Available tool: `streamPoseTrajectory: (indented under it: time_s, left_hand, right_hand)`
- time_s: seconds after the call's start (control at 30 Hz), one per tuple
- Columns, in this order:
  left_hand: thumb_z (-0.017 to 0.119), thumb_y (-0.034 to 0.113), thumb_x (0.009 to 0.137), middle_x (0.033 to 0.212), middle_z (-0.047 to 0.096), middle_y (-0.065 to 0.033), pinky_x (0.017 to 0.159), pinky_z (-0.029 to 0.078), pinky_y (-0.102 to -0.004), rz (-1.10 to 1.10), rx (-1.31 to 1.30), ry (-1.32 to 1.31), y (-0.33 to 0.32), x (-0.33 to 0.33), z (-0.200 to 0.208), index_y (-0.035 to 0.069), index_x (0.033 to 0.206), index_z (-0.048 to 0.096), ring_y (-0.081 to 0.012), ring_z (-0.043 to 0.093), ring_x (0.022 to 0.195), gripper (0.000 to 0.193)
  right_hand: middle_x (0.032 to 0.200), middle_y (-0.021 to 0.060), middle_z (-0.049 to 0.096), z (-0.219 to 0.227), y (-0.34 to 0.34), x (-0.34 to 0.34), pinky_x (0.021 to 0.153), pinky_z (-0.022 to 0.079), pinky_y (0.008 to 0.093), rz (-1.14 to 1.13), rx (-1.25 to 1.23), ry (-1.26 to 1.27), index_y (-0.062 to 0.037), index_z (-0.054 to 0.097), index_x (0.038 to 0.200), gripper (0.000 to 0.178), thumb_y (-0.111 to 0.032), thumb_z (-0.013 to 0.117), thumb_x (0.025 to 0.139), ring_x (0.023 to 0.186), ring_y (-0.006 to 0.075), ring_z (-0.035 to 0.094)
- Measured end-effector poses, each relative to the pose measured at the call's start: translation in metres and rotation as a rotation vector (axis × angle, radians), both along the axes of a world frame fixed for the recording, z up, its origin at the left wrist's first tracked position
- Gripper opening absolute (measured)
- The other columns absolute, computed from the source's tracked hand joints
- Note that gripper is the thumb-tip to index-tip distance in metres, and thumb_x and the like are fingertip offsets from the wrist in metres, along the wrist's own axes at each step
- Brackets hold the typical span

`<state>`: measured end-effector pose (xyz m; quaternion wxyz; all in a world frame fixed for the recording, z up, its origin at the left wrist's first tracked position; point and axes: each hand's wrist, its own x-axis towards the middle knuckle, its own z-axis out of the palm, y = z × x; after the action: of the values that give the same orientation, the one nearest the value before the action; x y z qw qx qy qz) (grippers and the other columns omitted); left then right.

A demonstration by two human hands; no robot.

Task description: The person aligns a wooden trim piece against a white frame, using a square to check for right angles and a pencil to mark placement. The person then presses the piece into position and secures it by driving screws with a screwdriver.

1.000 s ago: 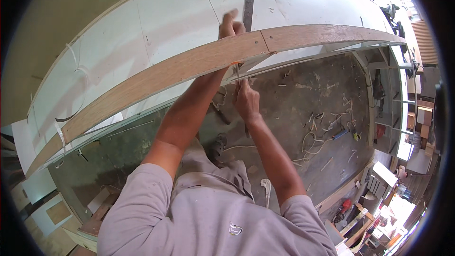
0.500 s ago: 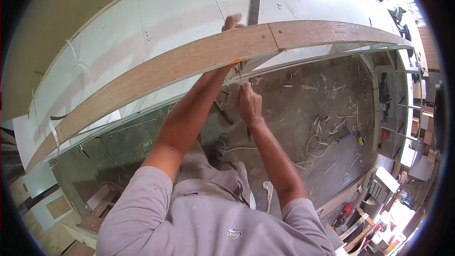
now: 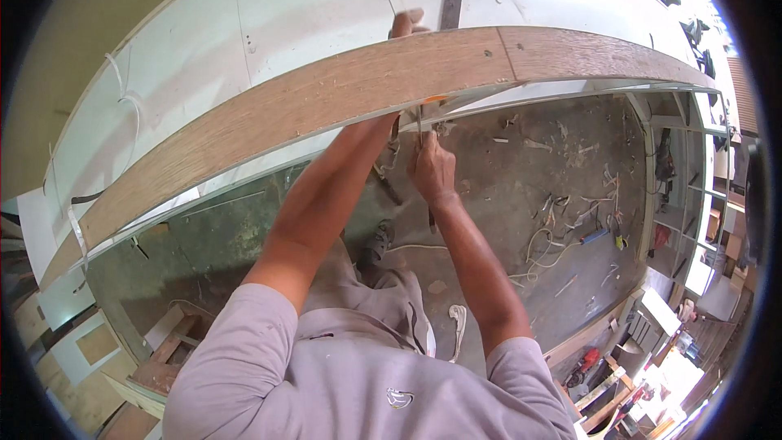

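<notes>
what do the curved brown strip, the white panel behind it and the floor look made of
Curved brown strip: probably wood or plywood, apparently unvarnished; grain shows. White panel: perhaps laminated or painted board; smooth, faintly shiny, with thin seams. Floor: likely bare concrete, grey and blotchy.

Long curved brown wooden rail [image 3: 326,99] matt, grain visible; broad white flat panel [image 3: 314,24] smooth, with a soft sheen. Thin straight grey rod [image 3: 419,119] looks metallic. Person's pale grey short-sleeved shirt [image 3: 342,395] creased matt cloth; dark grey concrete-looking floor [image 3: 505,187] dull, stained.

Text: none legible | shirt [image 3: 350,387]: small chest emblem [image 3: 399,398], unreadable
</notes>
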<state>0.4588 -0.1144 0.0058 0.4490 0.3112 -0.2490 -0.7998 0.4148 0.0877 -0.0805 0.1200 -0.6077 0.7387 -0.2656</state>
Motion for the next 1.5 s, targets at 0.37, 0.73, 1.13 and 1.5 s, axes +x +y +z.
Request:
streamPoseTrajectory:
  time_s: [0.37,0.73,1.13,1.5]
  left_hand:
    - [0.060,0.045,0.090,0.061,0.053,-0.0021,0.065,0.050,-0.0334,-0.064,0.204,0.181,0.026,0.006,0.005,0.011,0.077,0.060,-0.0151,0.054,0.061,0.036]
    - [0.046,0.052,0.091,0.043,0.023,0.0054,0.040,0.018,-0.0339,-0.035,0.013,-0.026,-0.029,0.001,-0.017,0.021,0.047,0.026,-0.0107,0.016,0.038,0.058]
    - [0.068,0.028,0.087,0.103,0.067,-0.0154,0.091,0.049,-0.0437,-0.116,-1.290,-1.260,0.089,0.092,-0.077,0.010,0.112,0.067,-0.0319,0.063,0.105,0.030]
    - [0.067,0.035,0.084,0.088,0.064,-0.0142,0.089,0.043,-0.0433,-0.385,-1.378,-1.090,0.161,0.086,-0.068,0.007,0.083,0.073,-0.0302,0.059,0.098,0.028]
  right_hand:
    - [0.079,0.0230,0.063,-0.020,0.016,-0.006,0.056,0.049,0.0524,0.034,0.070,0.037,-0.0011,0.044,0.114,0.033,-0.007,0.061,0.086,0.069,0.0434,0.064]
    - [0.079,0.0254,0.064,0.000,-0.021,0.001,0.058,0.049,0.0537,0.056,0.041,0.020,-0.0011,0.044,0.110,0.027,-0.006,0.057,0.087,0.070,0.0468,0.063]
    - [0.065,0.0210,0.057,0.055,0.145,0.016,0.049,0.043,0.0514,-0.018,0.116,-0.078,-0.0059,0.047,0.091,0.015,-0.014,0.058,0.097,0.061,0.0450,0.059]
    - [0.065,0.0209,0.059,0.110,0.231,0.045,0.051,0.044,0.0474,-0.187,0.256,-0.104,0.0012,0.053,0.096,0.024,-0.023,0.054,0.102,0.059,0.0412,0.060]
